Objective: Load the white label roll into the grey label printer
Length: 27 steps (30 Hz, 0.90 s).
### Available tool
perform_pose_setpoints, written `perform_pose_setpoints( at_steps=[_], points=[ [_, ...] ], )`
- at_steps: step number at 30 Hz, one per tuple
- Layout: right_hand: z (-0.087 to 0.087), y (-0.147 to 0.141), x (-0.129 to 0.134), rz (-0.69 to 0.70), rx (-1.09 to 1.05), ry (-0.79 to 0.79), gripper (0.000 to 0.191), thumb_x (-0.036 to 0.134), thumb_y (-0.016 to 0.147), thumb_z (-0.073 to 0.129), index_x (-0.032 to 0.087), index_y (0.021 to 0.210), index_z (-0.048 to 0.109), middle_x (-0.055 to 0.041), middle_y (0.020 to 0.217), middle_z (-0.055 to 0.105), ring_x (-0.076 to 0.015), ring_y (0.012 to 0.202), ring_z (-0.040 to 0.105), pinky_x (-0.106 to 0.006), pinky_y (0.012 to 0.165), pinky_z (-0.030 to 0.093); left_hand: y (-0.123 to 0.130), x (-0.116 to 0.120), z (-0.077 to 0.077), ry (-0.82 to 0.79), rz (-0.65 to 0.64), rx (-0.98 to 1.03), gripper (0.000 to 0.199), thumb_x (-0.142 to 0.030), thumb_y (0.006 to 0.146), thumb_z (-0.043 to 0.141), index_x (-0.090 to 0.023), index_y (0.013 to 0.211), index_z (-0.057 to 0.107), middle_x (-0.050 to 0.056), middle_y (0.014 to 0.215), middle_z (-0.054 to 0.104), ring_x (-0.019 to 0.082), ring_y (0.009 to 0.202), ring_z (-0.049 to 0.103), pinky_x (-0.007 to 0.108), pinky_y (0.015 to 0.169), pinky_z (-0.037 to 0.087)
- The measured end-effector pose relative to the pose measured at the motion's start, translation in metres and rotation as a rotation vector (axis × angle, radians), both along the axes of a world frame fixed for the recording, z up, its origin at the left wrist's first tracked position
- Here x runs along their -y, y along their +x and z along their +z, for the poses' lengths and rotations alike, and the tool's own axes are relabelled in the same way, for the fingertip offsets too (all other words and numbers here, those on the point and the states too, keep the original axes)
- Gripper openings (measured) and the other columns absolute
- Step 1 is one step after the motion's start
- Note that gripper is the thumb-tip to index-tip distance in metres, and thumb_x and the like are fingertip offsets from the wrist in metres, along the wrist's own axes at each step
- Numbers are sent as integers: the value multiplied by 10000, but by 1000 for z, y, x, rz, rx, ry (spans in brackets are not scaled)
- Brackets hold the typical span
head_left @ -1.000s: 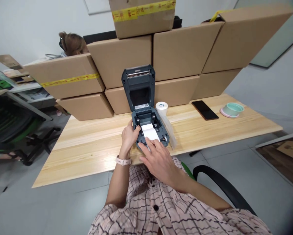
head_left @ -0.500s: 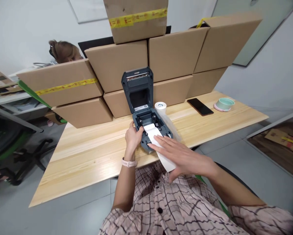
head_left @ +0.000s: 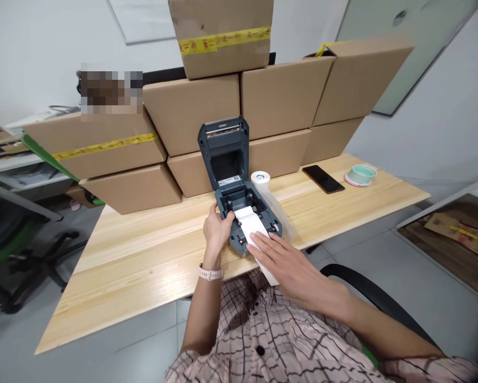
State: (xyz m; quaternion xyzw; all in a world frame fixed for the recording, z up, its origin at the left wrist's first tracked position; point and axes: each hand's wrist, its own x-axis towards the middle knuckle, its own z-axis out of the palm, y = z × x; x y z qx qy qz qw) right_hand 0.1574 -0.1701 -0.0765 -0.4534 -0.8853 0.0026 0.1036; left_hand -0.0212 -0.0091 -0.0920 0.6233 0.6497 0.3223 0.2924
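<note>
- A pale wood-grained counter [head_left: 123,266] stands in a white-walled room with a grey tiled floor.
- On it, close to the front edge near the middle, sits a dark grey label printer [head_left: 239,197], its lid [head_left: 225,151] raised and leaning back.
- A white paper strip [head_left: 252,227] comes out of the printer's bay, crosses its front edge and ends beyond the counter, above the person's lap.
- The left hand [head_left: 217,229] grips the printer's left side, thumb on the rim, the other fingers partly hidden along the outside; a pale pink wristband [head_left: 211,273] circles that wrist.
- The right hand [head_left: 289,263] lies over the strip, palm down, fingers straight, close together and not curled around anything.
- Just right of the printer stands a white roll [head_left: 260,180], with a translucent sheet [head_left: 282,213] beside the printer's right side.
- Further right lie a black phone [head_left: 323,178] and a teal bowl-like container [head_left: 362,174] on a pink base.
- Cardboard boxes [head_left: 193,114] are stacked behind the printer, some crossed by yellow tape [head_left: 225,40].
</note>
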Motion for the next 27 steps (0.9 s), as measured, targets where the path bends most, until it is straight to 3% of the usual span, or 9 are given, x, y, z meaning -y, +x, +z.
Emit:
perform_pose_setpoints(
  at_steps=[5,12,20,22,24,26,27],
  points=[
    [10,-7,-2,-54,-41,-83,825,-47,782,411,94,1594,377,-189,1692,333,-307,1588,274,-540,1246,388,0,-1,-1,-6,7,16,645,-421,839,647,-149,1420,576,30,740,691,246,748,672,314,669,435],
    [28,-10,-7,-61,-148,-157,538,147,1037,358,121,1568,439,-185,1623,463,-322,1529,414,-567,1183,466,0,-4,-4,15,15,40,601,-378,815,661,-157,1373,621,-6,659,644,207,676,641,286,639,425],
    [31,10,-7,18,-81,-297,564,134,1038,419,175,1600,411,-184,1686,348,-318,1582,305,-579,1225,394,1,-1,2,-13,28,12,600,-406,832,656,-163,1380,633,7,670,640,227,703,657,310,660,458],
    [36,17,-7,73,-93,-316,559,295,1065,482,165,1604,408,-215,1690,319,-355,1584,286,-606,1219,384,2,4,5,-9,42,5,640,-433,848,656,-157,1423,596,48,779,701,264,818,702,357,747,515],
    [47,30,-14,236,-147,-346,659,504,1022,570,209,1595,432,-194,1674,367,-359,1560,347,-601,1213,394,4,16,6,68,66,39,768,-444,849,681,-144,1526,478,145,1122,739,328,1128,689,444,950,532],
    [66,48,-36,362,-291,-310,702,609,973,606,284,1578,457,-123,1627,479,-311,1503,461,-554,1212,418,8,33,2,162,54,136,954,-437,827,733,-151,1626,296,209,1533,530,365,1470,463,506,1175,413],
    [76,57,-53,347,-402,-243,667,618,980,590,322,1565,469,-83,1593,533,-279,1469,508,-527,1214,424,10,43,-1,187,24,230,1042,-425,806,770,-168,1652,219,205,1654,382,364,1566,320,512,1247,331]
  ],
)
